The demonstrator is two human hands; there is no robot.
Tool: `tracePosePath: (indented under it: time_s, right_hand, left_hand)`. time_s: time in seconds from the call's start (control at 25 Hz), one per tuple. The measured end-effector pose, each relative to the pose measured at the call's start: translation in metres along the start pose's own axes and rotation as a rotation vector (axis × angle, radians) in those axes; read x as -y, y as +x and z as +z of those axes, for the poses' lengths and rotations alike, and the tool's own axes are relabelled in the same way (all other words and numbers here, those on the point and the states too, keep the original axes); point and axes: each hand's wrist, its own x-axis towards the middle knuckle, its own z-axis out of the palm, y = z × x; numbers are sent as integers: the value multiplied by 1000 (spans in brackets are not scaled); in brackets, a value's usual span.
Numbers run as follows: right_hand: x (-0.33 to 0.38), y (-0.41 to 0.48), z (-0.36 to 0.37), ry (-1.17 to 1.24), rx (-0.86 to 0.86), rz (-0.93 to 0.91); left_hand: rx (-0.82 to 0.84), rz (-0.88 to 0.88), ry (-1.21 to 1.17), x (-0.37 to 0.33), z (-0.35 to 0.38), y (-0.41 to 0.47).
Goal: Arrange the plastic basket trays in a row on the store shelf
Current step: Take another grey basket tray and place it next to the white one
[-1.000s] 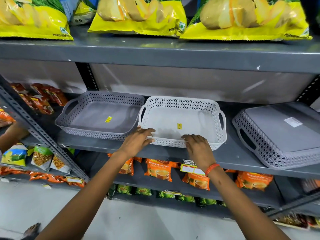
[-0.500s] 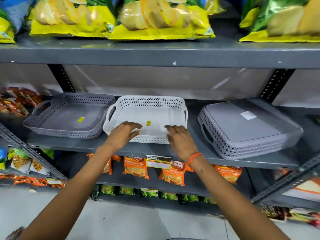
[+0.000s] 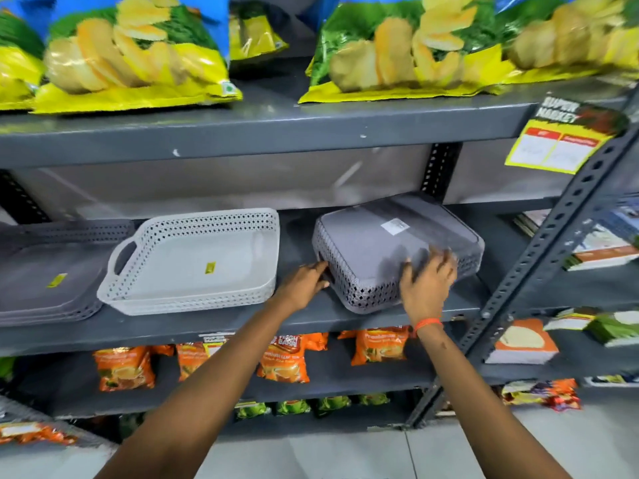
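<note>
Our left hand (image 3: 304, 283) hooks the upturned grey tray's (image 3: 397, 250) near-left handle; our right hand (image 3: 427, 280) lies spread on its front wall. It sits skewed to the shelf (image 3: 242, 323) edge.

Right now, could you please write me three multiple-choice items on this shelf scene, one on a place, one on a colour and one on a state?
1. Where is the white basket tray?
A. On the top shelf
B. Between the two grey trays
C. On the floor

2. What colour is the band on the right hand's wrist?
A. Orange
B. Blue
C. Green

3. How does the grey tray on the right lie?
A. Open side up
B. On its end
C. Upside down

Answers:
1 B: a grey tray on the left and the other grey one flank it.
2 A: an orange band circles it.
3 C: its flat base with a white label faces up; the left hand touches its side.
</note>
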Motion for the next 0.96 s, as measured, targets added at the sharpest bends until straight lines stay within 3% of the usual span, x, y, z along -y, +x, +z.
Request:
tracePosePath:
  time_s: [0.12, 0.24, 0.44, 0.64, 0.72, 0.84, 0.96]
  right_hand:
    - [-22, 14, 1, 325, 41, 585]
    - [-39, 28, 13, 596, 108, 797]
    - [-37, 41, 17, 750, -30, 743]
    - [-20, 49, -1, 1002, -172, 491]
    - [-7, 59, -8, 1040, -122, 343]
    - [12, 68, -7, 871, 36, 175]
    - [9, 52, 15, 575, 323, 65]
  left_hand:
    - [51, 39, 21, 3, 14, 7]
    - [57, 66, 72, 4, 24, 12]
    - [-20, 36, 134, -4, 23, 25]
    - [-283, 60, -177, -29, 20, 13]
    - [-435, 55, -150, -39, 18, 3]
    - [-640, 47, -214, -51, -8, 1]
    - [-663, -59, -407, -49, -40, 11]
